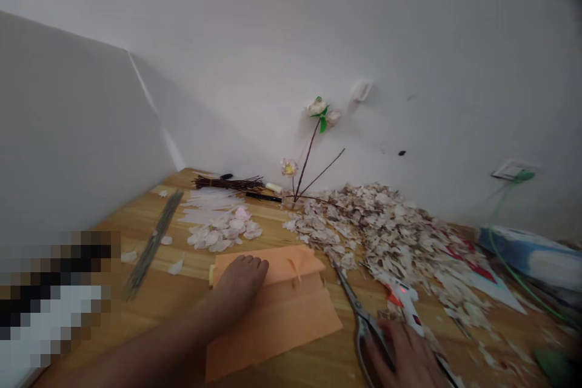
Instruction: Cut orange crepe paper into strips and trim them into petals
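Observation:
My left hand [242, 280] rests on an orange sheet of crepe paper [277, 321], its fingers curled together at the upper left of the sheet. The paper lies creased, with a folded strip along its far side. At the lower right, my right hand [404, 354] is closed over the handles of large metal scissors [359, 309]. The scissor blades point away and to the left, beside the paper's right edge. Just beyond my right hand lies a white hot glue gun [407, 300] with an orange-red part.
A large heap of dried petals [386, 218] spreads along the wall. Behind the paper lie a smaller petal pile [222, 231], glue sticks [209, 201] and a bundle of brown stems [230, 183]. Thin wires [157, 236] lie left. A flower branch [309, 154] stands centrally.

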The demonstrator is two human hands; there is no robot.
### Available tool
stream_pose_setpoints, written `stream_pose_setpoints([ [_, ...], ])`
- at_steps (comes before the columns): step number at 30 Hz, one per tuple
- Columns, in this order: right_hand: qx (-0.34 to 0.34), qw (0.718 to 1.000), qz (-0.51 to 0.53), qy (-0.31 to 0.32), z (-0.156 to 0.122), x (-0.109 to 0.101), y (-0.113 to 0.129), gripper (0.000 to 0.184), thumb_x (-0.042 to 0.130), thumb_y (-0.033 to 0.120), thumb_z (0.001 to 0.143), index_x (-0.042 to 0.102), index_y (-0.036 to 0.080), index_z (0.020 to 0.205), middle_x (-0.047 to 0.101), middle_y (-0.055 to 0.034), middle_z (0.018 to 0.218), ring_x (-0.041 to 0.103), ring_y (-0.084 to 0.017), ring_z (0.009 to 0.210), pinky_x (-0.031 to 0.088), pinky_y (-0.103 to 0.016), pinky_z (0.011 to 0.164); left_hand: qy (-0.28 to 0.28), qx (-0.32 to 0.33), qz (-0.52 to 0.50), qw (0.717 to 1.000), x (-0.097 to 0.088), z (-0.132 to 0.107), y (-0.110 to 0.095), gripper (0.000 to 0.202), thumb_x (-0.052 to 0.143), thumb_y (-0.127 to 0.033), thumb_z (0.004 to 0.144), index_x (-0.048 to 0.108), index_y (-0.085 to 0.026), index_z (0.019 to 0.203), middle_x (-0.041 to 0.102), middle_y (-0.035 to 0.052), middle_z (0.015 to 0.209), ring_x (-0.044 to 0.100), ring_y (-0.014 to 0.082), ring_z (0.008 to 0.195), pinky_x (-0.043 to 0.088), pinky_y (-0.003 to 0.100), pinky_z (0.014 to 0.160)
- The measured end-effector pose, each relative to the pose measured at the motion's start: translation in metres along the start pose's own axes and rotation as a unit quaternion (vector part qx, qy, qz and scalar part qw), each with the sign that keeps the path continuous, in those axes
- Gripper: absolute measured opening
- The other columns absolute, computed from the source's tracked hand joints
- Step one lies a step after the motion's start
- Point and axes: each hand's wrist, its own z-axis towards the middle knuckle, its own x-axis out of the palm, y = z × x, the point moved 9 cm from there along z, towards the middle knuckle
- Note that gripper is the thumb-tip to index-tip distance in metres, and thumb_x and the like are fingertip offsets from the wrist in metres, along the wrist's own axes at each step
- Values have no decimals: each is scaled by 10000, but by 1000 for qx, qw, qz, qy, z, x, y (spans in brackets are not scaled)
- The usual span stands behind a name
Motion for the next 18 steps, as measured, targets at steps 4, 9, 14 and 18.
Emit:
stream_pose_setpoints([
  [4, -110, 981, 105, 121, 13, 2, 75, 219, 443, 261, 812, 574, 230, 984, 625, -63, 1008, 565, -222, 951, 428, -335, 829, 2, -1, -42, 999, -3, -3, -3, 277, 481, -75, 636, 600, -154, 873, 619, 119, 918, 553, 262, 883, 432, 355, 749],
  [9, -141, 960, 105, 219, 26, 18, 128, 495, 448, 48, 645, 566, 216, 1095, 573, -53, 1140, 480, -216, 1067, 331, -320, 929, -11, 6, -90, 996, -6, -3, 0, 271, 546, -148, 596, 586, -180, 863, 559, 91, 1053, 514, 228, 981, 424, 301, 814],
  [14, -140, 961, 87, 224, 33, 26, 130, 373, 455, 63, 612, 612, 206, 918, 611, -63, 945, 509, -241, 924, 349, -340, 820, -1, -15, -110, 994, -5, 6, 8, 345, 583, -210, 593, 566, -163, 934, 547, 106, 1093, 527, 236, 979, 426, 312, 834],
  [18, -141, 961, 85, 224, 33, 28, 128, 313, 470, 68, 573, 593, 207, 825, 601, -50, 913, 494, -229, 912, 339, -314, 793, 2, -38, -110, 993, -4, 10, 10, 488, 602, -182, 558, 525, -148, 1039, 565, 108, 1091, 538, 242, 982, 426, 309, 834],
])
